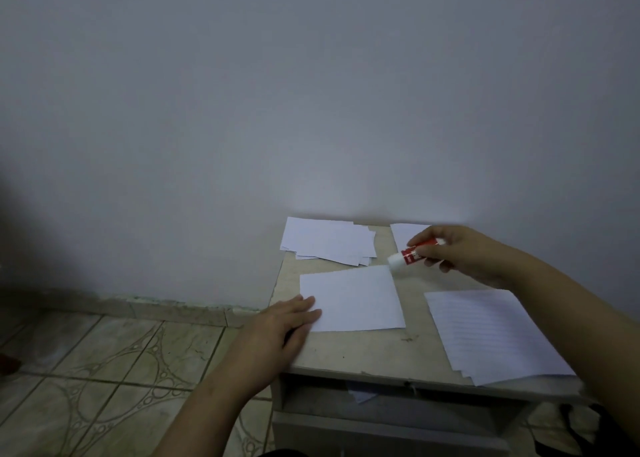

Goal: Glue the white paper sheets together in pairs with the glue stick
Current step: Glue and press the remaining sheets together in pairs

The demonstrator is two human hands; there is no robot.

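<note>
Pale tiled floor surrounds a small worn table point(363, 352). Nearest, the left hand point(287, 321) presses flat-fingered on a single white sheet point(353, 299); farther, the right hand point(460, 252) grips the glue stick point(412, 253) near that sheet's far corner. Stacked sheets point(329, 241) lie behind.

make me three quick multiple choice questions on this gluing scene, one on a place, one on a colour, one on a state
1. Where is the left hand?
A. on the single sheet's left edge
B. on the far stack
C. on the floor

2. What colour is the glue stick body?
A. blue
B. red
C. green

3. How is the right hand?
A. flat on the table
B. gripping the glue stick
C. holding paper

Answers: 1 A, its fingers rest on the single sheet. 2 B, red with a white end. 3 B, its fingers curl round the stick above the table.
</note>
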